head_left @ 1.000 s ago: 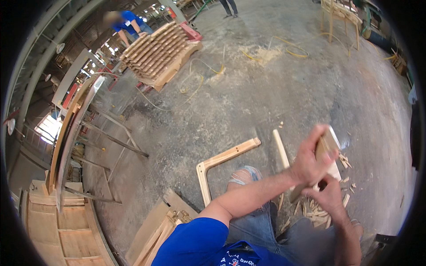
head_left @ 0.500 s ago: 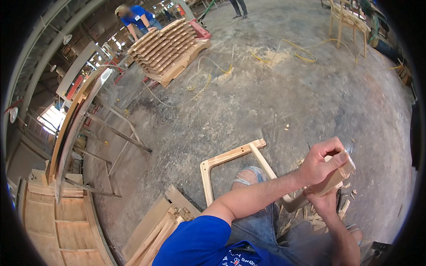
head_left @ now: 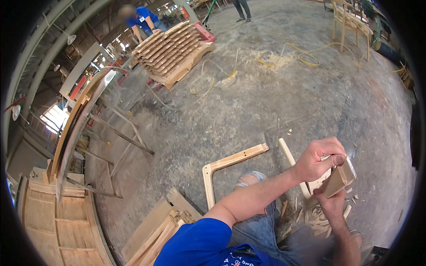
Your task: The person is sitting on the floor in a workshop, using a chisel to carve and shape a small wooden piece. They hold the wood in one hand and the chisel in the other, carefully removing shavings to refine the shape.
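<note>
Concrete floor (head_left: 248,106), one L-shaped frame (head_left: 237,157), two hands (head_left: 320,158) (head_left: 333,205) on one workpiece (head_left: 338,181)

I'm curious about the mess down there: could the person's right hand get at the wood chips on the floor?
Probably yes: the wood chips lie close by the right hand, with nothing evident in between, though it would likely first have to let go of the wooden piece.

The workpiece (head_left: 335,182) lies between the left hand (head_left: 320,158), at its far end, and the right hand (head_left: 331,203), nearer the person. Scraps (head_left: 319,216) lie on the floor (head_left: 239,111) beneath. Left of them, 1 frame (head_left: 237,157) lies on the floor. Farther ahead, a hose (head_left: 307,63) lies between a board stack (head_left: 168,48), left, and 1 chair (head_left: 355,27), right.
</note>
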The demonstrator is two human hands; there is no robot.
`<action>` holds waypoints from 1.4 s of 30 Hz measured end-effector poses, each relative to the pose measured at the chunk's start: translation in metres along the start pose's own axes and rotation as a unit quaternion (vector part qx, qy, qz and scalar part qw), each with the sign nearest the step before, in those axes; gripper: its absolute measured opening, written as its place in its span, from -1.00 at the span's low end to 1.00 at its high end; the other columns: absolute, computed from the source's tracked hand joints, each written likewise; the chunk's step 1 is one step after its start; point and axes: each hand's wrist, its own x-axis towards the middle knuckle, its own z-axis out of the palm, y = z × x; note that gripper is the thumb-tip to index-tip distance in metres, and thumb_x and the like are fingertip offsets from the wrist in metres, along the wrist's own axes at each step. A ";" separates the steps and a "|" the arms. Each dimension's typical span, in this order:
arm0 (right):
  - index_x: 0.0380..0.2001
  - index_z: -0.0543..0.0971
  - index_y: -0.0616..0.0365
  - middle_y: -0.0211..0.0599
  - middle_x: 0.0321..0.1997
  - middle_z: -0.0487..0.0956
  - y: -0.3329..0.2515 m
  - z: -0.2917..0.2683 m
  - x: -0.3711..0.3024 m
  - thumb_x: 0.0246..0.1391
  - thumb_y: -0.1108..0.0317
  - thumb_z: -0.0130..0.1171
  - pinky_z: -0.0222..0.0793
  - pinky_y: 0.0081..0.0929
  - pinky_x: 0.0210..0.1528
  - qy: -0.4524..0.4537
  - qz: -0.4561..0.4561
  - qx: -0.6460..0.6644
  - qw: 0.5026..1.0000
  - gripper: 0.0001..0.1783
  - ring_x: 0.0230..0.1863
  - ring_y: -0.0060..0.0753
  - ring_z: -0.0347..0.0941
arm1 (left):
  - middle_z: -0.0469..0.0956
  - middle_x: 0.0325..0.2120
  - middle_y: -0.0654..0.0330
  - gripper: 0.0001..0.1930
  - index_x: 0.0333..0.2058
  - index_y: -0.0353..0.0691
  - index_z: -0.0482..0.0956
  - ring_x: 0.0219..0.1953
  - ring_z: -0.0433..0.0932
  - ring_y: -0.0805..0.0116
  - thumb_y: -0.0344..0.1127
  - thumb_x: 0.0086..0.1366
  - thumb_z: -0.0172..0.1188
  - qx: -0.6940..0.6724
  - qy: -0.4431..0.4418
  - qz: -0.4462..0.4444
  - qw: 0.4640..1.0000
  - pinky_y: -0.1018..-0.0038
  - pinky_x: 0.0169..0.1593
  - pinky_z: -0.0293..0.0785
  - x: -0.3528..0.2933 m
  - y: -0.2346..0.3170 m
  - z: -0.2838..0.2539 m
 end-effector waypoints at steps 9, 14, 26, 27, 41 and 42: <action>-0.15 0.55 0.22 -0.36 -0.27 0.63 0.001 -0.005 0.001 -0.10 0.40 0.55 0.54 -0.35 -0.14 0.016 0.014 -0.066 0.998 -0.55 -0.24 -0.45 0.59 | 0.64 -0.24 0.24 -0.90 -0.14 -0.32 0.71 -0.17 0.59 0.50 -0.43 0.45 0.36 -0.031 0.052 -0.039 0.997 0.50 -0.09 0.53 -0.004 -0.010 0.007; -0.14 0.56 0.25 -0.32 -0.28 0.65 -0.001 -0.003 0.004 -0.10 0.32 0.55 0.56 -0.35 -0.13 -0.005 0.020 -0.120 0.993 -0.52 -0.23 -0.42 0.61 | 0.65 -0.23 0.28 -0.83 -0.10 -0.36 0.71 -0.17 0.62 0.58 -0.35 0.53 0.29 -0.060 0.069 -0.097 0.991 0.56 -0.08 0.57 -0.005 -0.011 0.007; -0.05 0.57 0.31 -0.28 -0.22 0.66 0.017 -0.009 0.001 -0.04 0.20 0.61 0.56 -0.32 -0.09 -0.054 0.031 -0.096 0.993 -0.41 -0.18 -0.39 0.62 | 0.69 -0.25 0.27 -0.92 -0.14 -0.33 0.72 -0.18 0.65 0.56 -0.48 0.44 0.34 -0.113 0.011 -0.130 0.985 0.55 -0.08 0.59 -0.002 -0.013 -0.015; -0.06 0.57 0.31 -0.28 -0.22 0.66 0.016 -0.010 0.002 -0.03 0.19 0.62 0.56 -0.32 -0.09 -0.058 0.025 -0.109 0.992 -0.41 -0.17 -0.40 0.61 | 0.69 -0.25 0.27 -0.93 -0.15 -0.32 0.72 -0.18 0.64 0.56 -0.50 0.44 0.33 -0.118 0.014 -0.138 0.983 0.55 -0.08 0.58 -0.003 -0.013 -0.015; 0.08 0.54 0.34 -0.24 -0.06 0.69 0.015 -0.015 -0.002 -0.10 0.26 0.67 0.58 -0.34 0.01 -0.088 0.032 -0.087 0.992 -0.27 -0.06 -0.39 0.64 | 0.52 -0.35 0.28 -0.86 -0.25 -0.29 0.54 -0.31 0.58 0.54 -0.39 0.56 0.19 -0.049 -0.028 -0.062 0.997 0.51 -0.21 0.54 0.000 0.000 -0.011; 0.08 0.53 0.34 -0.24 -0.07 0.69 0.014 -0.016 -0.002 -0.10 0.26 0.66 0.58 -0.34 0.02 -0.080 0.034 -0.091 0.992 -0.28 -0.06 -0.39 0.64 | 0.53 -0.36 0.28 -0.82 -0.27 -0.29 0.53 -0.32 0.58 0.54 -0.36 0.57 0.18 -0.076 -0.016 -0.076 0.994 0.50 -0.22 0.55 -0.001 -0.001 -0.009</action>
